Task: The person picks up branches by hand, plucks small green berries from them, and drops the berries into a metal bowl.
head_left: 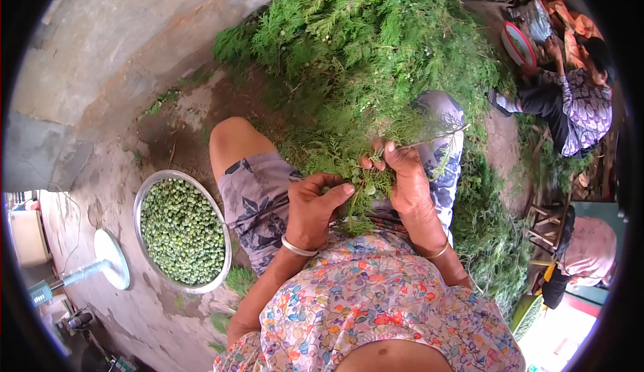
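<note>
My left hand (316, 211) is closed at the left side of a green leafy sprig (365, 187), its thumb and fingers pinched together near small round green cones. My right hand (404, 176) grips the sprig's thin stem between thumb and fingers, and the stem sticks out to the right. The sprig lies between both hands, above my lap. Whether a cone is inside the left fingers is hidden. Left of my knee stands a metal basin (227, 238) full of small green cones (181, 231).
A large heap of green branches (376, 36) lies ahead and runs down the right side. At the far right a seated person (583, 107) is beside a red-rimmed bowl (533, 53). Another person (587, 251) sits lower right. A pale round stand (112, 259) is left of the basin.
</note>
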